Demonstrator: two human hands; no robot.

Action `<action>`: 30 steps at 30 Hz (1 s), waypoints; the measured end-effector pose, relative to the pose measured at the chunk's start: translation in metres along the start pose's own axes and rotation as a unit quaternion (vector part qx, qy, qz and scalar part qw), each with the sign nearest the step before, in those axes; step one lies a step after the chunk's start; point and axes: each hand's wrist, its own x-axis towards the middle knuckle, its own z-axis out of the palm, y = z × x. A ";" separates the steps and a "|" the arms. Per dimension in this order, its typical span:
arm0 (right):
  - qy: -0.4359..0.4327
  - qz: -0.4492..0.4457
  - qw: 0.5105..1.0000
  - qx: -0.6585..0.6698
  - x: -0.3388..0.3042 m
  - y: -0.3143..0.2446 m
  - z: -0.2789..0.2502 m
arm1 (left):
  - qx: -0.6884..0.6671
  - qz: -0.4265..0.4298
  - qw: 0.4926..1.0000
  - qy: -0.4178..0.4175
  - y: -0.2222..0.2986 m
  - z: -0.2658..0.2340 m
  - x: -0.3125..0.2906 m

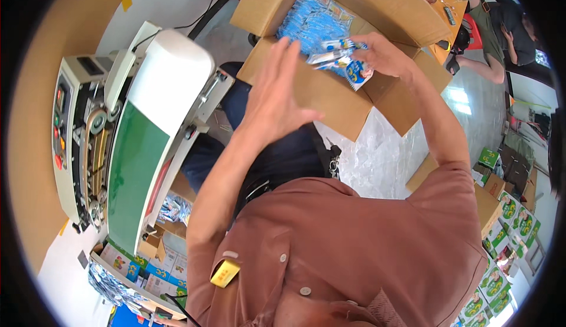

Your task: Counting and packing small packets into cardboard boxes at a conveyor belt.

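My right hand (382, 54) grips several blue-and-white plastic packets (345, 58) over an open cardboard box (321, 106). Inside that box, at its far left, lies a pile of similar blue packets (312, 17). My left hand (272, 94) hovers by the box's near left flap, holding nothing, with its fingers stretched out and its thumb spread toward the right. It is apart from the packets.
On the left stands a sealing machine (88, 132) with a green conveyor belt (132, 168) and a white cover (171, 76). Stacked printed cartons (492, 286) rise at the lower right. Another person (501, 32) sits near an orange table (445, 8) at the upper right.
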 end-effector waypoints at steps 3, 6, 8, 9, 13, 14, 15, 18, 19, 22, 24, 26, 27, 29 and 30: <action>-0.075 -0.065 0.994 -0.046 -0.023 -0.062 0.044 | 0.004 0.065 0.998 0.003 -0.015 0.013 -0.005; -0.146 -0.072 0.986 -0.024 -0.030 -0.082 0.096 | -0.023 -0.046 0.991 -0.120 -0.036 0.001 -0.040; -0.202 -0.024 0.977 0.054 -0.031 -0.088 0.126 | -0.126 -0.106 0.981 -0.099 -0.060 -0.001 -0.079; -0.219 -0.016 0.973 0.068 -0.033 -0.094 0.139 | -0.225 -0.157 0.958 -0.075 -0.071 -0.001 -0.102; -0.223 0.070 0.913 0.334 -0.041 -0.075 0.187 | -0.418 -0.247 0.874 0.039 -0.094 0.008 -0.167; -0.265 0.074 0.867 0.416 -0.039 -0.064 0.196 | -0.461 -0.261 0.844 0.077 -0.095 0.009 -0.180; -0.271 0.080 0.866 0.412 -0.042 -0.055 0.208 | -0.476 -0.260 0.835 0.090 -0.096 0.010 -0.191; -0.241 -0.051 0.902 0.353 -0.065 -0.046 0.238 | -0.483 -0.232 0.841 0.078 -0.107 0.005 -0.202; -0.197 -0.017 0.918 0.343 -0.073 -0.048 0.249 | -0.483 -0.215 0.846 0.068 -0.108 0.003 -0.204; -0.116 -0.081 0.934 0.327 -0.087 -0.049 0.272 | -0.507 -0.216 0.828 0.102 -0.105 0.001 -0.206; -0.073 -0.115 0.938 0.318 -0.090 -0.048 0.278 | -0.518 -0.214 0.820 0.118 -0.105 0.002 -0.208; -0.058 -0.078 0.963 0.250 -0.090 -0.047 0.281 | -0.510 -0.223 0.822 0.120 -0.106 0.003 -0.210; -0.051 -0.060 0.973 0.215 -0.090 -0.047 0.282 | -0.506 -0.228 0.823 0.123 -0.107 0.002 -0.210; -0.074 -0.062 0.966 0.238 -0.084 -0.046 0.276 | -0.515 -0.229 0.817 0.121 -0.106 -0.001 -0.212; -0.095 -0.061 0.958 0.262 -0.080 -0.045 0.272 | -0.525 -0.232 0.811 0.117 -0.106 -0.003 -0.214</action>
